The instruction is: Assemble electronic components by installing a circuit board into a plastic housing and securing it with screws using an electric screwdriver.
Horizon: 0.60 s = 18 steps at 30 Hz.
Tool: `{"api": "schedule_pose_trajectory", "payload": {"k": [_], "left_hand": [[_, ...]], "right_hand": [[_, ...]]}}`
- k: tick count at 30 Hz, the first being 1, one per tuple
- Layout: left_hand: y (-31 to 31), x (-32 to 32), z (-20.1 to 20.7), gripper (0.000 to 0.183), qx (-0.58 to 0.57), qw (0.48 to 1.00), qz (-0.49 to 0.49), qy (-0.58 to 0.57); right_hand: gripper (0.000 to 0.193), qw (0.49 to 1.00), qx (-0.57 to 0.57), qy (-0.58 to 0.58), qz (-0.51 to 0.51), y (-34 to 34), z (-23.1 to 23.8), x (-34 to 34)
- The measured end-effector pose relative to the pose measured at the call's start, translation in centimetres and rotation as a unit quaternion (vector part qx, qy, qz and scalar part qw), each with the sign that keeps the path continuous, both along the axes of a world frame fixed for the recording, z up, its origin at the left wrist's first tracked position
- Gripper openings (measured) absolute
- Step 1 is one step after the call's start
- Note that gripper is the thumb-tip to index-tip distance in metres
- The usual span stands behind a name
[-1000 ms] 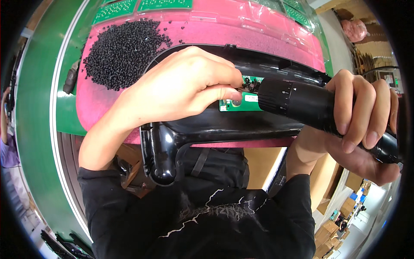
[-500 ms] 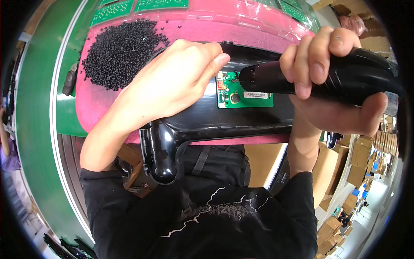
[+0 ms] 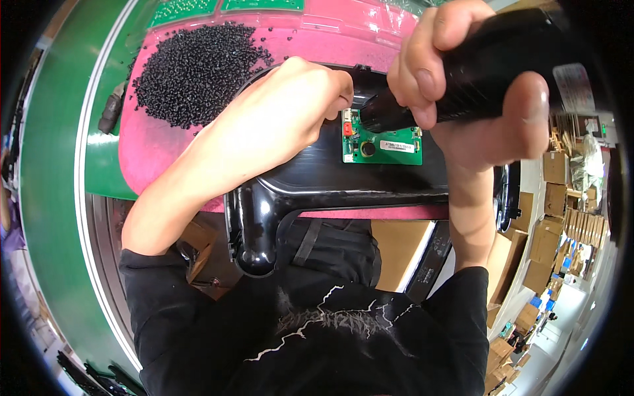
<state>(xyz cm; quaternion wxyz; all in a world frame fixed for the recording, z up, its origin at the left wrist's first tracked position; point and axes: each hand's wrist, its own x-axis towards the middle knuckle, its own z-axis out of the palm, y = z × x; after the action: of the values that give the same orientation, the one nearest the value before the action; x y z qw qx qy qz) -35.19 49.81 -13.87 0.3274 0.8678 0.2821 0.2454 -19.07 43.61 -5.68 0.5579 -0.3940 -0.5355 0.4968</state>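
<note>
My right hand [image 3: 424, 74] is wrapped round a thick black electric screwdriver [image 3: 492, 63]. Its narrow end points left and down at the upper part of a green circuit board [image 3: 382, 157]; the tip itself is hard to make out. The board lies in a black plastic housing [image 3: 356, 185] with a rounded arm toward me. By the board's upper left corner my left hand [image 3: 297, 109] is closed, fingers curled and thumb against them. Whatever is between those fingertips is hidden.
A heap of small black screws [image 3: 195, 76] spreads over the pink mat [image 3: 142, 155] at the left. More green boards [image 3: 185, 12] lie at the far edge in clear plastic trays [image 3: 330, 25]. A dark wrapped object [image 3: 111, 113] rests left of the mat. Cardboard boxes [image 3: 545, 244] stand at the right.
The screwdriver in my right hand has shifted left and tilted more steeply onto the board. My left hand has curled in closer to the board's corner. The whole view has shifted slightly.
</note>
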Motion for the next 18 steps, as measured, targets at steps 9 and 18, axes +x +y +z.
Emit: {"api": "schedule_pose_trajectory", "payload": {"k": [9, 18], "left_hand": [[-0.4, -0.1, -0.5, 0.012, 0.012, 1.0, -0.02, 0.02], [-0.1, 0.6, 0.1, 0.014, 0.017, 0.994, -0.072, -0.084]], "right_hand": [[0.066, 0.971, 0.174, 0.089, 0.135, 2.7, -3.7, 3.9], [0.056, 0.955, 0.221, 0.161, 0.113, -0.3, -1.7, 5.9]]}}
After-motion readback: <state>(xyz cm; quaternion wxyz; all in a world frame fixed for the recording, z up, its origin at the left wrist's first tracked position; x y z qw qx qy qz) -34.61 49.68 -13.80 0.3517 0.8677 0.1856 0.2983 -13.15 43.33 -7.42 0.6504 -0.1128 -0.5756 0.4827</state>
